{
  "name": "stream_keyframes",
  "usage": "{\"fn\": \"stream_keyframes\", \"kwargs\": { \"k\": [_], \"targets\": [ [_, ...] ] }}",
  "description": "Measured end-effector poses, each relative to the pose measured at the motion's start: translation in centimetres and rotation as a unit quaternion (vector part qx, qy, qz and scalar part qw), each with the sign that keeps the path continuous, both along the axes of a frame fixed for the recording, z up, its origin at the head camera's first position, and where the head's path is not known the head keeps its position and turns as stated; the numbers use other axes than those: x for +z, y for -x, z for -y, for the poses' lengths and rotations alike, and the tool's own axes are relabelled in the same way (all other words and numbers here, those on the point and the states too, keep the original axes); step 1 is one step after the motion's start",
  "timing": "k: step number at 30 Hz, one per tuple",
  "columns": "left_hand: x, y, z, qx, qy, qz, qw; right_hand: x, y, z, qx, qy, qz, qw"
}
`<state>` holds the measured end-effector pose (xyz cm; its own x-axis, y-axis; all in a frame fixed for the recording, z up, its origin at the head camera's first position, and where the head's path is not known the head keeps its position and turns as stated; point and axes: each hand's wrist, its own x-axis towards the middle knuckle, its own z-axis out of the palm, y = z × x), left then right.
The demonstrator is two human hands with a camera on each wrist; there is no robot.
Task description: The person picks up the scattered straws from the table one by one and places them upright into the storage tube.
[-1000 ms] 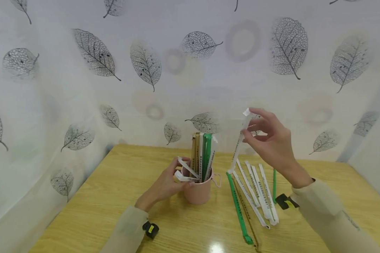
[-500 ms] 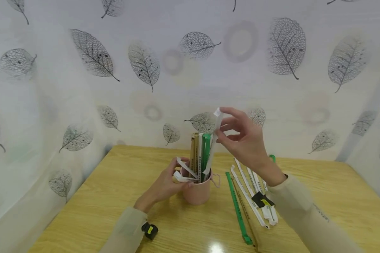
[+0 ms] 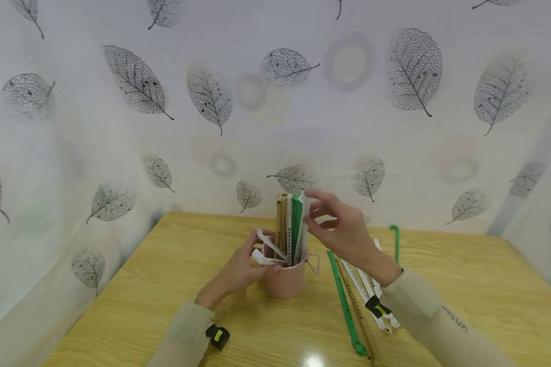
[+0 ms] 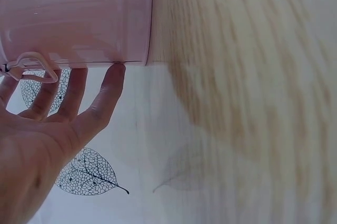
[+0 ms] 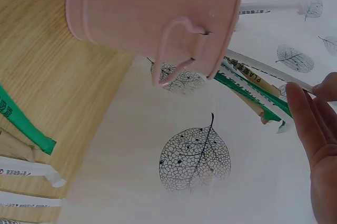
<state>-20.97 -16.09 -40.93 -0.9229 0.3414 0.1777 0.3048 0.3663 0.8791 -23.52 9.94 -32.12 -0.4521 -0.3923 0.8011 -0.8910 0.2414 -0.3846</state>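
Note:
A pink metal cup (image 3: 284, 283) with wire-like handles stands on the table, holding several paper-wrapped straws in brown, green and white. My left hand (image 3: 236, 270) grips it from the left, thumb near the rim and other fingers (image 4: 108, 90) against its side. Two white wrapped straws (image 3: 271, 244) lean out toward that hand. Between thumb and forefinger, my right hand (image 3: 342, 232) pinches the upper part of another white wrapped straw (image 5: 268, 69). That straw stands nearly upright, its lower end inside the cup's mouth at the right, beside the green straws (image 3: 296, 214).
Right of the cup, a green wrapped straw (image 3: 345, 300) and a brown one (image 3: 355, 308) lie on the wooden table (image 3: 174, 244). Several white straws (image 3: 360, 283) lie partly under the right forearm. Another green straw (image 3: 397, 244) is farther back. A leaf-patterned curtain (image 3: 275, 127) hangs behind.
My right hand has carried the white straw left from above the loose straws to the cup, then lowered it into the mouth. My left hand has stayed on the cup.

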Motion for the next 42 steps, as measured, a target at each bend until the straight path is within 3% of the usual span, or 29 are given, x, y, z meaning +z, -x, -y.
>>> {"fn": "stream_keyframes", "kwargs": {
  "k": [14, 24, 29, 31, 33, 36, 39, 42],
  "targets": [
    [-0.1, 0.0, 0.1, -0.004, 0.001, -0.001, 1.0000, -2.7, -0.3, -0.1, 0.010, -0.047, 0.003, 0.9988],
    [0.1, -0.1, 0.2, -0.001, 0.005, 0.003, 1.0000, -2.7, -0.5, -1.5, 0.004, -0.080, 0.004, 0.9968],
    [0.1, 0.0, 0.2, -0.003, 0.013, 0.002, 0.9999, -2.5, -1.2, -3.4, -0.025, -0.138, 0.008, 0.9900],
    [0.1, -0.1, 0.3, -0.001, 0.014, 0.004, 0.9999, -2.4, -1.4, -4.3, -0.021, -0.189, 0.030, 0.9814],
    [0.1, -0.1, 0.3, 0.001, 0.015, 0.005, 0.9999, -2.3, -1.8, -5.3, 0.003, -0.250, 0.073, 0.9655],
    [0.1, -0.1, 0.3, -0.002, 0.020, 0.006, 0.9998, -2.3, -2.3, -6.9, 0.061, -0.341, 0.153, 0.9255],
    [0.1, -0.1, 0.2, -0.004, 0.021, 0.007, 0.9997, -2.7, -2.9, -8.3, 0.118, -0.398, 0.221, 0.8824],
    [0.2, 0.0, 0.1, -0.001, 0.020, 0.008, 0.9998, -3.6, -3.7, -9.2, 0.142, -0.435, 0.258, 0.8512]
  ]
}}
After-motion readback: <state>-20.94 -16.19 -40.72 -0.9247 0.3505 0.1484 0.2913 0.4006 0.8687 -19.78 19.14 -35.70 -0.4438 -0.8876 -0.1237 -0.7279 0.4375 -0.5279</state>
